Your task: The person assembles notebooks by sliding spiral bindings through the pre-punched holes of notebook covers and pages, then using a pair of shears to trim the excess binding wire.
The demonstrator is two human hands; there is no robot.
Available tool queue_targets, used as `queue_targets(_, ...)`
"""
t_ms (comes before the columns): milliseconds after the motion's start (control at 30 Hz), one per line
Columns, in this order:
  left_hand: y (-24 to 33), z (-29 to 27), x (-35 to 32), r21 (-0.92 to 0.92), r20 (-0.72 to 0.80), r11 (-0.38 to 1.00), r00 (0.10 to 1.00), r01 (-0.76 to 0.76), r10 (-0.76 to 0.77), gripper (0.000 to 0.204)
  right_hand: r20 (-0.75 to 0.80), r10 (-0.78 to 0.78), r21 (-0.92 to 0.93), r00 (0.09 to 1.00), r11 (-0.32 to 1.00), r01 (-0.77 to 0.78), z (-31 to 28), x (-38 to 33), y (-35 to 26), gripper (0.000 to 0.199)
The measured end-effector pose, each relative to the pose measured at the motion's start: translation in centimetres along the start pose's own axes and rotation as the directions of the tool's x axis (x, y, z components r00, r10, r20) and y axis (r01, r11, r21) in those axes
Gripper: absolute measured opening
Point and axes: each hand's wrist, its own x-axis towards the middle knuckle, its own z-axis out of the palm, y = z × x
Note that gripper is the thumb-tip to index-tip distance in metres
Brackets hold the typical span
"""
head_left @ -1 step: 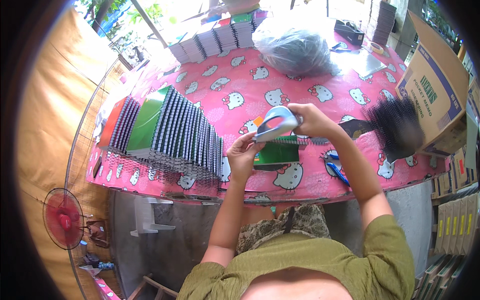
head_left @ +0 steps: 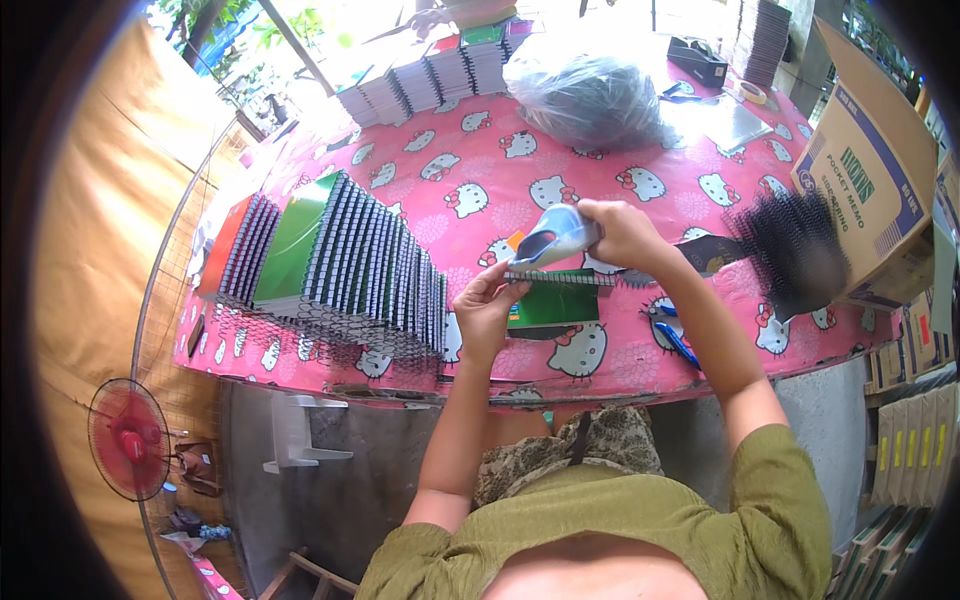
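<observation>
A small green notebook [head_left: 553, 304] lies in front of me, with a dark coil along its far edge. My left hand [head_left: 484, 306] pinches the left end of that edge, thumb and fingers closed. Just above the coil, my right hand [head_left: 622, 236] grips a pale blue-grey tool [head_left: 553, 238] with a looped body. It is blurred, so its exact kind is unclear. Its tip is close to my left fingertips; I cannot tell whether it touches the coil. A small orange piece [head_left: 516, 241] shows beside the tool. Blue-handled pliers [head_left: 678, 340] rest right of the notebook.
Leaning rows of coil-bound green notebooks [head_left: 345, 265] and orange notebooks [head_left: 243, 245] stand at left. Black coils [head_left: 795, 245] are heaped beside an open carton [head_left: 868, 175] at right. Farther back are a clear plastic bag [head_left: 585, 95] and notebook stacks [head_left: 430, 75]. A red fan [head_left: 130, 438] is lower left.
The blue-grey tool has tilted and shifted slightly up in my right hand, uncovering more of the notebook's coil. My left hand keeps its place.
</observation>
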Motion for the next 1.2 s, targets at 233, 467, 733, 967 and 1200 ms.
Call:
queue_targets(233,-0.7,-1.2,0.2,0.027,0.014,0.999,0.999,0.041,-0.041,0.029,-0.193,0.195,-0.549,0.962,0.791,-0.27,-1.5,0.0,0.6,0.044)
queue_targets(467,0.0,0.4,0.3,-0.084,0.062,0.996,0.998,-0.016,0.022,0.021,-0.45,-0.099,-0.814,0.887,0.455,-0.362,-3.3,-7.0,4.4,0.061)
queue_targets(733,3.4,3.4,-1.4,0.299,0.063,0.835,0.883,-0.462,0.466,0.018,-0.286,0.189,-0.649,0.939,0.683,-0.335,2.8,-18.4,0.4,0.056)
queue_targets(967,5.1,5.1,-3.2,0.385,0.194,0.73,0.823,-0.564,0.534,0.018,-0.295,-0.143,-0.143,0.945,0.984,0.104,3.6,-13.4,-8.0,0.035)
queue_targets(1200,6.3,5.2,-3.9,0.372,0.222,0.708,0.798,-0.601,0.561,0.021,-0.33,-0.263,-0.291,0.906,0.942,0.167,3.4,-11.3,-11.0,0.035)
